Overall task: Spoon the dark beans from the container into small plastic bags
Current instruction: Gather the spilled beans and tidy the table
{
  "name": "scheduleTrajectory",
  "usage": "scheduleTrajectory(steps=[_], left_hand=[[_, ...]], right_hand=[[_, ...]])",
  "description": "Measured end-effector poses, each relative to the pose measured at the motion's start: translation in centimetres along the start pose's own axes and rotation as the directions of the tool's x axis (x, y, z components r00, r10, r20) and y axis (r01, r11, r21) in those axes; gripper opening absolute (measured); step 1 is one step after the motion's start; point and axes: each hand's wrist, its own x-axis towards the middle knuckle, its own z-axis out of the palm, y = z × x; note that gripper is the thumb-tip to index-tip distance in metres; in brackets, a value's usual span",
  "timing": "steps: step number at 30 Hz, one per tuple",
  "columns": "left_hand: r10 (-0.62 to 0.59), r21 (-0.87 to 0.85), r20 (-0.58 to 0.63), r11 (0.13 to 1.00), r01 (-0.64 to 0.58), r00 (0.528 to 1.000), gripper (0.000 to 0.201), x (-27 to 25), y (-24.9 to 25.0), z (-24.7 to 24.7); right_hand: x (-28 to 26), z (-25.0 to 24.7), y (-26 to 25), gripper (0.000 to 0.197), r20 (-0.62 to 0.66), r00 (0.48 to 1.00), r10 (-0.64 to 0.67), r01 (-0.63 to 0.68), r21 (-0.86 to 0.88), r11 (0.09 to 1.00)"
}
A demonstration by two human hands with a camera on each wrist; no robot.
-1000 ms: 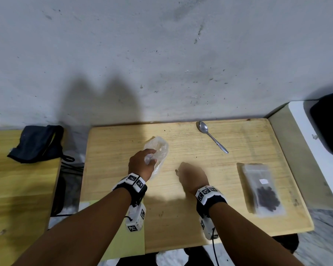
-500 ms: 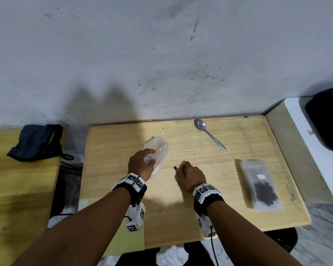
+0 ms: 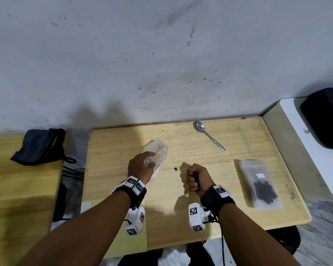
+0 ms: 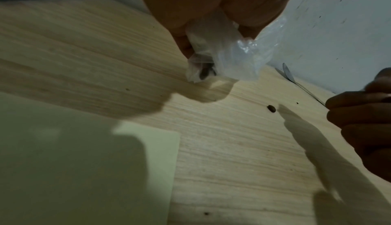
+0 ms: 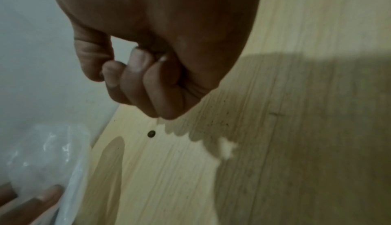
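Note:
My left hand (image 3: 149,163) grips the lower end of a crumpled clear plastic bag (image 3: 158,150) that lies on the wooden table (image 3: 200,217). In the left wrist view the bag (image 4: 239,58) hangs from my fingers with something dark in its corner. My right hand (image 3: 195,177) is a closed fist a little above the table; I see nothing in it. One loose dark bean (image 3: 175,169) lies between the hands, just under the fist (image 5: 137,78). A metal spoon (image 3: 208,134) lies untouched at the back. A flat zip bag (image 3: 260,181) holding dark beans lies at the right.
A black cloth (image 3: 40,145) lies on the neighbouring wooden surface to the left. A white ledge with a black object (image 3: 325,116) stands at the right. A pale yellow-green sheet (image 3: 131,240) sticks out at the table's front left. The wall runs along the back.
My right hand was flat on the table, then curled its fingers and rose into a fist, turning thumb side up. One bean now lies exposed beside it. The left hand has stayed on the bag.

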Motion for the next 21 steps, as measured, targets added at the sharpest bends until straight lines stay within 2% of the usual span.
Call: scheduleTrajectory(steps=[4,7,12,14,18,21], left_hand=[[0.005,0.017,-0.011,1.000,-0.005,1.000,0.025,-0.1,-0.3,-0.4],[0.003,0.019,-0.018,1.000,-0.003,1.000,0.025,-0.1,-0.6,-0.6],[-0.017,0.008,-0.021,1.000,0.017,1.000,0.024,-0.2,-1.3,-0.8],[-0.020,0.006,-0.019,1.000,0.020,1.000,0.023,-0.2,-1.4,-0.9],[-0.011,0.035,-0.011,0.999,0.012,1.000,0.024,-0.1,-1.7,-0.8],[-0.006,0.061,-0.006,0.998,0.007,1.000,0.025,0.0,-1.7,-0.7]], right_hand=[[0.2,1.0,-0.3,0.025,-0.063,0.996,-0.066,0.059,-0.112,0.992],[-0.4,1.8,-0.9,0.033,-0.049,0.990,-0.131,0.119,-0.196,0.973],[0.4,2.0,-0.7,0.050,-0.089,0.957,-0.277,0.228,-0.365,0.903],[0.9,2.2,-0.4,0.050,-0.134,0.939,-0.315,0.213,-0.494,0.843],[1.8,2.1,0.0,0.027,-0.191,0.893,-0.407,0.165,-0.704,0.691],[1.7,2.8,0.2,0.025,-0.162,0.877,-0.453,0.107,-0.852,0.513]])
